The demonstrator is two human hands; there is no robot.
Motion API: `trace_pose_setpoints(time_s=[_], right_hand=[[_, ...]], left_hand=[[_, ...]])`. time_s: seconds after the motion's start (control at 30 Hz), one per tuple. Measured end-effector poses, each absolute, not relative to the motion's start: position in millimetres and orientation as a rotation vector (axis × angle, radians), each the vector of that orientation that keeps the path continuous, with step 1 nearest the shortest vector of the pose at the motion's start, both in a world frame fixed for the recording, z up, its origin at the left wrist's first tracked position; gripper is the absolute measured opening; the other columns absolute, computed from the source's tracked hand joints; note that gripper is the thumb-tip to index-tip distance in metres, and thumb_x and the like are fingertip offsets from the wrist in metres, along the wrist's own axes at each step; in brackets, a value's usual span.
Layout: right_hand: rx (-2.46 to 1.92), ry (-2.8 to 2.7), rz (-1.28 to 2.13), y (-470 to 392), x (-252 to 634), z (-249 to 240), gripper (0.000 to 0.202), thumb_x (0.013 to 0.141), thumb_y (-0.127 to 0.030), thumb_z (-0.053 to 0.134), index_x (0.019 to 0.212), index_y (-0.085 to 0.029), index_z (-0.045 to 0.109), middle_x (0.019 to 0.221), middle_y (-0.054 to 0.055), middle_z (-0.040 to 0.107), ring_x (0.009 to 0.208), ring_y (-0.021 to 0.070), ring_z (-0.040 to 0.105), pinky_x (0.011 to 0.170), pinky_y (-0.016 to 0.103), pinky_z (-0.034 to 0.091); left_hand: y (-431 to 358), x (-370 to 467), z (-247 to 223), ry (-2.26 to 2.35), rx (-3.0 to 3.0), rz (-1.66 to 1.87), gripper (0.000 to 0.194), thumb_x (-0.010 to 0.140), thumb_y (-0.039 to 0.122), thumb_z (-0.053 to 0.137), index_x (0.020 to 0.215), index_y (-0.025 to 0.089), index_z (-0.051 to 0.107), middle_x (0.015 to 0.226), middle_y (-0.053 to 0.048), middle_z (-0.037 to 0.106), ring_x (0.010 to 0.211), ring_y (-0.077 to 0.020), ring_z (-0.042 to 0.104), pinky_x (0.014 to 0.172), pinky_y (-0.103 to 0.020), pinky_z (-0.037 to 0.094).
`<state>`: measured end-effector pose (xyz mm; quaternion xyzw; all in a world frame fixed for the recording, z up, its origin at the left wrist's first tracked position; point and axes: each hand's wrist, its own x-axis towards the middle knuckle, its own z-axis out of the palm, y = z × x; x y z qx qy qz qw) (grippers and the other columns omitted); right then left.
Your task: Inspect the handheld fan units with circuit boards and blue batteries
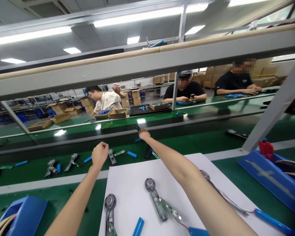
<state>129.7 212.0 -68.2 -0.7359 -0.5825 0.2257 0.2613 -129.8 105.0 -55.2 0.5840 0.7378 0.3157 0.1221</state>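
My right hand [144, 133] reaches far forward over the green conveyor, closed on dark tweezers [137, 128] whose two prongs point up and away. My left hand [100, 155] hovers near the belt's close edge with its fingers curled shut; whatever they may hold is hidden. Beside it lie a grey device housing [111, 156], a green circuit board [119, 153] and a blue battery [131, 154]. Under my arms a white sheet [127, 178] carries grey round-headed housings, among them one [155, 198] with a circuit board and wires attached, and a loose blue battery [138, 226].
More housings [50, 168] and batteries lie along the belt to the left. Blue holders [272, 183] with coiled cord stand at both sides. A slanted grey post [265, 111] and a long shelf beam [137, 62] frame the bench. Several co-workers sit across, near cardboard trays [119, 113].
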Motion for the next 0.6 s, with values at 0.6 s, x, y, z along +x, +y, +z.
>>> trace_pose_setpoints(time_s=[0.6], right_hand=[[-1.006,-2.247,0.222,76.2,81.3,-2.9,0.017,0.099,-0.028,0.044,0.105,-0.02,0.058,0.089,0.005,0.069,0.077,0.0196,0.06,0.064,0.027,0.031]], left_hand=[[51.5,-109.1,17.7,0.851,0.772,0.849,0.084,0.093,0.075,0.02,0.1,0.005,0.066,0.082,-0.013,0.068,0.057,-0.0149,0.061,0.043,-0.024,0.045]])
